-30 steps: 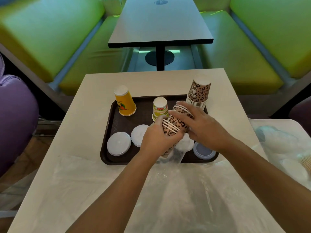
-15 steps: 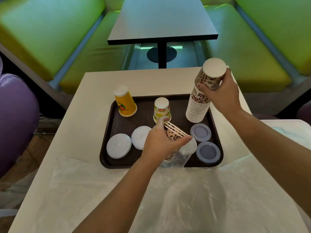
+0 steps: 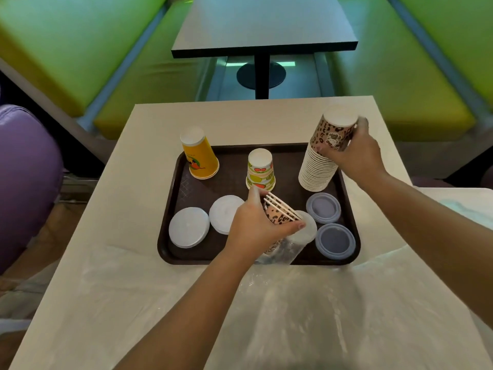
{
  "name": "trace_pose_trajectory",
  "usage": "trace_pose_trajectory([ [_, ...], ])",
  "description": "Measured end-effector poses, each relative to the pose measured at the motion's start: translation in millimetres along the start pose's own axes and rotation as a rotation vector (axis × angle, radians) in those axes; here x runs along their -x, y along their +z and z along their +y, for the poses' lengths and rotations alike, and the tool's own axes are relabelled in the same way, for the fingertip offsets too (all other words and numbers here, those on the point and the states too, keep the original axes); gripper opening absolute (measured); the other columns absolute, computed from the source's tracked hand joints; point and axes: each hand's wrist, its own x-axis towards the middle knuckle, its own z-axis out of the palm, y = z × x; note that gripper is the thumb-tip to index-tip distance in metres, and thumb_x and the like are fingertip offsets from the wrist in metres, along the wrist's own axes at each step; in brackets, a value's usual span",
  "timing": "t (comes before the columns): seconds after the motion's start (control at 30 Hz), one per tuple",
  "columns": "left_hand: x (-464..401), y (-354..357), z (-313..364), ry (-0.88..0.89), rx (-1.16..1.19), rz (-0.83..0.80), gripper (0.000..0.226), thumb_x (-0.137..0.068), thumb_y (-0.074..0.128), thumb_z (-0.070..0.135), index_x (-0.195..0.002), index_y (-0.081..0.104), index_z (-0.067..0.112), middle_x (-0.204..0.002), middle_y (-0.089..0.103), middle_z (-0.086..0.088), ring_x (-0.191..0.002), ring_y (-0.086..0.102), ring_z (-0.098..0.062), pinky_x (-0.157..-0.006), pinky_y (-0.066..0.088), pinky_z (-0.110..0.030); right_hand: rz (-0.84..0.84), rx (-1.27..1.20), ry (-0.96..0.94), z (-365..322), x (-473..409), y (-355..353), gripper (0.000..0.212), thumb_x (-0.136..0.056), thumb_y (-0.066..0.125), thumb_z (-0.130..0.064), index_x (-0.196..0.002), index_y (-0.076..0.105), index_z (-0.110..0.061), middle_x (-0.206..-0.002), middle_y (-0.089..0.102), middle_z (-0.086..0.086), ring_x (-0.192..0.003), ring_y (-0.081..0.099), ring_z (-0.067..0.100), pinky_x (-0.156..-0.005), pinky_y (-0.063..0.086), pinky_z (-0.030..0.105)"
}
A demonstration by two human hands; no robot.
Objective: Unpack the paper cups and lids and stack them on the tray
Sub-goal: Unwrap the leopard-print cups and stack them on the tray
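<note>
Your right hand (image 3: 356, 153) is curled around the upper part of the tall leopard-print stack (image 3: 324, 156), thumb on the near side and fingers wrapped behind, and the stack leans at the tray's far right corner with its lowest rims at the tray (image 3: 170, 236) floor. Your left hand (image 3: 256, 225) grips a short bundle of leopard-print cups (image 3: 280, 213) tipped on its side, rims pointing up and right, thumb raised at the far edge and fingers closed underneath; a clear plastic sleeve (image 3: 282, 252) trails from the bundle toward you. On the tray sit 2 white lids (image 3: 189, 227) at the near left, 2 clear lids (image 3: 323, 208) at the near right, a yellow cup (image 3: 198, 154) and a fruit-print cup (image 3: 260, 169), both upside down. Compared with 0.5 s ago, your right hand has slid lower down the tall stack, which now sits a little farther right, while your left hand's grip on the bundle is unchanged.
</note>
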Motion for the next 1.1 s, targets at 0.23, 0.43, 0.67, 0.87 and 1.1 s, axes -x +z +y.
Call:
trace_pose_trajectory([
  [0.23, 1.7, -5.4, 0.4, -0.003, 0.011, 0.001, 0.068, -0.064, 0.082, 0.046, -0.114, 0.039, 0.028, -0.093, 0.056, 0.016, -0.084, 0.057, 0.001, -0.061, 0.043, -0.008, 0.09, 0.121, -0.608, -22.9, 63.3, -14.8, 0.086, -0.073, 0.073, -0.028, -0.144, 0.025, -0.016, -0.148, 0.025, 0.011, -0.138, 0.021, 0.018, -0.116, 0.018, 0.03],
  [0.43, 3.5, -2.4, 5.4, 0.1, -0.017, -0.028, 0.062, -0.072, 0.079, 0.037, -0.12, 0.046, 0.02, -0.1, 0.061, 0.009, -0.091, 0.061, -0.008, -0.069, 0.048, -0.013, -0.387, 0.566, -1.15, -1.0, 99.8, 0.1, 0.091, -0.07, 0.078, -0.022, -0.145, 0.029, -0.023, -0.154, 0.025, 0.007, -0.142, 0.022, 0.027, -0.111, 0.031, 0.042],
  [0.67, 10.4, -1.3, 13.3, 0.118, -0.017, -0.108, 0.063, -0.068, 0.081, 0.039, -0.119, 0.047, 0.024, -0.1, 0.059, 0.013, -0.09, 0.058, -0.003, -0.072, 0.048, -0.013, -0.237, 0.614, -1.172, 2.0, 97.0, -0.5, 0.081, -0.065, 0.081, -0.02, -0.137, 0.044, -0.013, -0.138, 0.043, 0.006, -0.125, 0.043, 0.024, -0.099, 0.046, 0.045],
  [0.87, 16.0, -3.1, 17.8, 0.157, -0.016, -0.09, 0.059, -0.069, 0.081, 0.041, -0.116, 0.05, 0.024, -0.095, 0.059, 0.015, -0.083, 0.058, 0.001, -0.068, 0.049, -0.012, -0.097, 0.629, -1.092, 1.1, 86.9, -7.9, 0.076, -0.061, 0.078, -0.019, -0.13, 0.048, -0.011, -0.13, 0.041, 0.008, -0.119, 0.041, 0.026, -0.101, 0.041, 0.047],
  [1.1, 8.9, -6.6, 13.1, 0.154, 0.03, -0.013, 0.048, -0.08, 0.074, 0.008, -0.122, 0.052, 0.014, -0.097, 0.066, 0.006, -0.086, 0.064, -0.008, -0.085, 0.055, -0.026, 0.123, 0.291, -0.699, -20.5, 55.1, -23.6, 0.075, -0.063, 0.082, -0.024, -0.128, 0.048, -0.008, -0.127, 0.051, 0.017, -0.119, 0.044, 0.032, -0.103, 0.032, 0.034],
])
